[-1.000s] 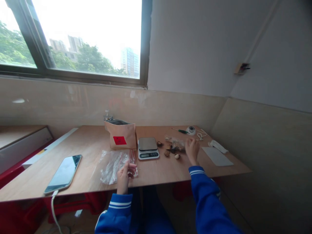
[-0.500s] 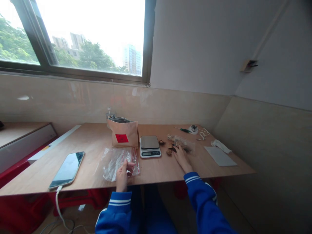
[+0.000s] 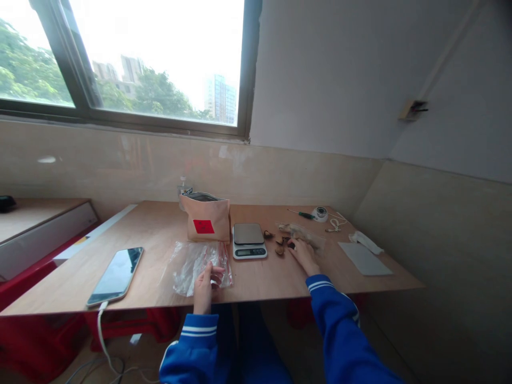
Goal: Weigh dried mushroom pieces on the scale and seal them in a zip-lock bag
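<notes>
While my left hand (image 3: 205, 281) pinches the near edge of the clear zip bags (image 3: 200, 260), which lie flat on the table (image 3: 152, 234) with their long axis running away from me toward the brown pouch (image 3: 208, 225), my right hand (image 3: 304, 255) rests open, fingertips at the dark nut pieces (image 3: 282, 245) just right of the scale (image 3: 248, 240). A phone (image 3: 117, 268) lies well left.

I see strong daylight from the overexposed window (image 3: 156, 58) at upper left, the wooden table (image 3: 160, 234) evenly lit with soft shadows, straight lines bowing at the edges, and small distant items slightly soft.
</notes>
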`<control>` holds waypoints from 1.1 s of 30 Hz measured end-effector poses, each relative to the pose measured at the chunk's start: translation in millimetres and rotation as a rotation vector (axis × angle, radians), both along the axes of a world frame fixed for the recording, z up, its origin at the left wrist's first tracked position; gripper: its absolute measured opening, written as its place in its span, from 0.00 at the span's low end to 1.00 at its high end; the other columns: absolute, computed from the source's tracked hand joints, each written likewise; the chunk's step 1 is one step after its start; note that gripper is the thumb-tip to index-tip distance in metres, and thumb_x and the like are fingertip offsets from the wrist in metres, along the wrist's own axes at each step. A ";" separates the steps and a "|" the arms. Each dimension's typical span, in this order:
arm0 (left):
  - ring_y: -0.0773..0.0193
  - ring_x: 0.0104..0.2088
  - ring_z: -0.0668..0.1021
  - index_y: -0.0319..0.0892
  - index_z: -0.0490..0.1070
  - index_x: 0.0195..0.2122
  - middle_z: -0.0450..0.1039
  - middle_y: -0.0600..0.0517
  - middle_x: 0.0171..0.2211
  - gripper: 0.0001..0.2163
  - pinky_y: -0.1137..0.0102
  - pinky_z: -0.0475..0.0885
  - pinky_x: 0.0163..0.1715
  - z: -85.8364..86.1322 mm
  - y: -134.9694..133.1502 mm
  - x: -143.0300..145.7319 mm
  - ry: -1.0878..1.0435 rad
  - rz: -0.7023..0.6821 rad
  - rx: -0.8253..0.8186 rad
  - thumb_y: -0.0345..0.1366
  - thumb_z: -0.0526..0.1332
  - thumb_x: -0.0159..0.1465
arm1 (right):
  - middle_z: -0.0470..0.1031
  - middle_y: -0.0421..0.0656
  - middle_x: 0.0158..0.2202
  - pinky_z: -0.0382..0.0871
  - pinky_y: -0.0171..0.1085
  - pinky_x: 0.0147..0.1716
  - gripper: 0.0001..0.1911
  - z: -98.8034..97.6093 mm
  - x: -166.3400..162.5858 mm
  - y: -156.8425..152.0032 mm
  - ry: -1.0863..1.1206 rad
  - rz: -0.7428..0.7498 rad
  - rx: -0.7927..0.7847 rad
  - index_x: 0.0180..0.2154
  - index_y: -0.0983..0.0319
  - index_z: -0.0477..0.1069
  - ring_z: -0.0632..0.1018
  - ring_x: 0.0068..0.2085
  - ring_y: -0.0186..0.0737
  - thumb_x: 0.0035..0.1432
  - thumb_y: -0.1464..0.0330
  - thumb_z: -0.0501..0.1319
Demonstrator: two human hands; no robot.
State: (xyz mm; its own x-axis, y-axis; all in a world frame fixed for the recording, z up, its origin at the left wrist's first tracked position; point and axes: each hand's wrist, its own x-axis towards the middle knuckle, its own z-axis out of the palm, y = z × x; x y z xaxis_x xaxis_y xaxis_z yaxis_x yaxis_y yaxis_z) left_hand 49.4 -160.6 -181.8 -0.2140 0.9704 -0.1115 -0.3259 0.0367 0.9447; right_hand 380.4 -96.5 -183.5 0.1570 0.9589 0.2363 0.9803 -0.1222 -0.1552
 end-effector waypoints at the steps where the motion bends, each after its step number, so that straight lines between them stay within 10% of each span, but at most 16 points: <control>1: 0.71 0.18 0.67 0.36 0.73 0.21 0.68 0.51 0.19 0.24 0.78 0.59 0.14 -1.1 0.8 -0.5 -0.003 -0.001 -0.004 0.57 0.62 0.47 | 0.76 0.44 0.42 0.65 0.37 0.38 0.10 3.3 -1.6 -2.7 0.022 -0.022 0.000 0.41 0.57 0.73 0.76 0.43 0.44 0.56 0.70 0.60; 12: 0.70 0.19 0.68 0.37 0.72 0.21 0.67 0.52 0.19 0.23 0.77 0.60 0.15 3.8 -3.9 -4.1 0.016 0.025 -0.002 0.56 0.61 0.48 | 0.78 0.42 0.38 0.65 0.35 0.34 0.09 64.1 -109.0 34.2 0.272 0.190 0.113 0.39 0.56 0.74 0.77 0.39 0.43 0.54 0.67 0.61; 26: 0.70 0.18 0.67 0.37 0.71 0.20 0.66 0.52 0.17 0.24 0.75 0.60 0.15 1.3 -1.4 -21.3 0.033 0.150 -0.030 0.58 0.62 0.44 | 0.76 0.51 0.42 0.67 0.36 0.39 0.21 15.1 -113.0 76.9 0.451 0.136 0.133 0.51 0.65 0.64 0.77 0.44 0.44 0.61 0.59 0.55; 33: 0.68 0.19 0.67 0.37 0.71 0.21 0.68 0.50 0.19 0.24 0.75 0.61 0.15 7.5 -3.8 -27.1 0.069 0.171 -0.012 0.58 0.61 0.46 | 0.72 0.52 0.51 0.59 0.39 0.53 0.20 0.5 -85.0 82.0 0.287 0.132 0.201 0.51 0.65 0.66 0.69 0.54 0.42 0.61 0.75 0.45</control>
State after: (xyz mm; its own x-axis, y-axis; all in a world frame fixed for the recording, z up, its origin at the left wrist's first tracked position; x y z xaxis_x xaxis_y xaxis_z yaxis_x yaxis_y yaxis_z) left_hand 22.3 -164.4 -174.2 -0.3829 0.9182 -0.1019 -0.2627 -0.0025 0.9649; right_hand 295.4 -14.5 -183.0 0.1224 0.9144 0.3858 0.8985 0.0630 -0.4344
